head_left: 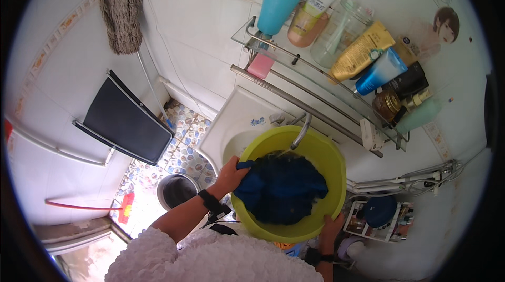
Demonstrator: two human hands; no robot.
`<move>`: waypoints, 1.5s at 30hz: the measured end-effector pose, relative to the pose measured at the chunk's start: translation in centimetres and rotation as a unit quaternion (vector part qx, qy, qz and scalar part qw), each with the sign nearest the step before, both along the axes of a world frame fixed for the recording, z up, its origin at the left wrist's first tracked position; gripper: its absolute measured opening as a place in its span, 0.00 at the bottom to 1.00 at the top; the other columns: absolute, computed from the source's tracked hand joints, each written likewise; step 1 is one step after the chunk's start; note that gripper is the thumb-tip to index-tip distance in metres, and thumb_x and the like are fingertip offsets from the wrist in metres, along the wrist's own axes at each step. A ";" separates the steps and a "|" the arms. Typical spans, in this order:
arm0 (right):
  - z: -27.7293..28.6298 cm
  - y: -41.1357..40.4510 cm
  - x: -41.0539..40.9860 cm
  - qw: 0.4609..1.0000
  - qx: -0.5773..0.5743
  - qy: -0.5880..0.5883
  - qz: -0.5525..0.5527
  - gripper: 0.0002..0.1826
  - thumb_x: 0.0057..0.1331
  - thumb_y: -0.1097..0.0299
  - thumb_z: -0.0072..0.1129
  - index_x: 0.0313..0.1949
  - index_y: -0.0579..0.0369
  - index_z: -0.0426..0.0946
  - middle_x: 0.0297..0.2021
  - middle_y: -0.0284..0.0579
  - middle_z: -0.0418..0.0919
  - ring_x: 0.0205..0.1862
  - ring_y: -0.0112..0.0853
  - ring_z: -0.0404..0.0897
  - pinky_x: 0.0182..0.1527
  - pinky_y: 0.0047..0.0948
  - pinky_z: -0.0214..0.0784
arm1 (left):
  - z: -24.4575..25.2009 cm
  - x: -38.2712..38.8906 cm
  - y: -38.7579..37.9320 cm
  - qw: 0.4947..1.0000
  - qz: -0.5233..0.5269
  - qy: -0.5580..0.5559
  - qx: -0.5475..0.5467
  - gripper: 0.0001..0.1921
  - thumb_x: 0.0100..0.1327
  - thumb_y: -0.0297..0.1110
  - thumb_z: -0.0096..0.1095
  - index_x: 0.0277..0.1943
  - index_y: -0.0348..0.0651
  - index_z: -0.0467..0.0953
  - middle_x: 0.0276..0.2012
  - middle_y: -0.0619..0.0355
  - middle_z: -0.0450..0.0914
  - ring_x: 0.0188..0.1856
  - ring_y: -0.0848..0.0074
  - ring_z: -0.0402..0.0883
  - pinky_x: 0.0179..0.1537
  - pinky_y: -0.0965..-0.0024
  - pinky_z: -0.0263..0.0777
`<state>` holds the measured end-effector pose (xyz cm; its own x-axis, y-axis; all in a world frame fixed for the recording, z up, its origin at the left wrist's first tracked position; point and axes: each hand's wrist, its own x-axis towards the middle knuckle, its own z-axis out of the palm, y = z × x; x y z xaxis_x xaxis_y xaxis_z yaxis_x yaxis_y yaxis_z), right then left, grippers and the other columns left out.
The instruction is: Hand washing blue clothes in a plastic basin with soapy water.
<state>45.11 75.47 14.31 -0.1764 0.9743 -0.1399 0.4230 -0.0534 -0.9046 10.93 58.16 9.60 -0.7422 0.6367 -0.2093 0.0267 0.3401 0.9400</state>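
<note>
A yellow-green plastic basin (335, 163) rests over the white washbasin (221, 124), below a curved metal faucet (303, 132). Dark blue wet cloth (284, 191) lies bunched inside it, under the faucet's spout, where a little water seems to run. At the basin's left rim, my left hand (230, 175) grips a twisted end of the cloth. My right hand (330, 228) holds the basin's lower right rim, its fingers partly hidden. Both wrists wear black bands.
Above the faucet, a glass shelf (300, 69) carries tubes, cups and bottles, with a metal towel bar (276, 92) below. On the left are a folded black chair (128, 120), a grey bucket (177, 191), a red broom (126, 208) and a mop (120, 13). A white rack (386, 234) stands right.
</note>
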 end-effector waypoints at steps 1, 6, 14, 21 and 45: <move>0.0 0.2 0.1 0.999 0.022 -0.035 0.011 0.18 0.58 0.78 0.52 0.49 0.65 0.66 0.43 0.51 0.73 0.41 0.38 0.76 0.45 0.36 0.69 | 0.1 0.1 0.0 1.000 0.006 -0.007 0.006 0.18 0.61 0.41 0.66 0.41 0.37 0.70 0.30 0.49 0.77 0.33 0.66 0.77 0.35 0.63 0.69; -0.2 0.2 0.0 0.993 0.028 -0.114 0.003 0.19 0.58 0.77 0.53 0.49 0.65 0.67 0.42 0.51 0.75 0.42 0.38 0.76 0.46 0.36 0.69 | 0.5 -1.8 -1.0 0.994 -0.102 -0.036 -0.014 0.24 0.64 0.50 0.63 0.50 0.37 0.71 0.36 0.50 0.79 0.38 0.69 0.79 0.39 0.68 0.73; -0.1 0.0 0.3 0.995 0.035 -0.087 0.041 0.21 0.58 0.75 0.53 0.52 0.65 0.67 0.46 0.53 0.74 0.45 0.41 0.75 0.48 0.37 0.68 | -3.2 -14.8 0.9 0.959 -0.213 -0.167 0.087 0.26 0.74 0.51 0.48 0.66 0.43 0.64 0.52 0.53 0.77 0.48 0.71 0.79 0.47 0.67 0.77; -1.0 0.7 1.6 0.999 0.013 -0.037 0.011 0.21 0.59 0.76 0.53 0.52 0.65 0.67 0.45 0.51 0.75 0.44 0.40 0.76 0.48 0.37 0.68 | -6.7 -16.5 14.4 0.937 -0.337 0.093 0.004 0.24 0.72 0.35 0.50 0.68 0.41 0.63 0.60 0.46 0.74 0.57 0.58 0.76 0.57 0.64 0.70; -0.6 -0.3 0.5 0.999 0.007 0.035 -0.022 0.15 0.60 0.74 0.54 0.47 0.58 0.66 0.40 0.46 0.73 0.39 0.34 0.74 0.44 0.38 0.68 | -4.4 -14.9 16.3 0.937 -0.313 -0.153 -0.018 0.19 0.71 0.43 0.52 0.55 0.36 0.74 0.42 0.53 0.82 0.41 0.68 0.82 0.41 0.65 0.79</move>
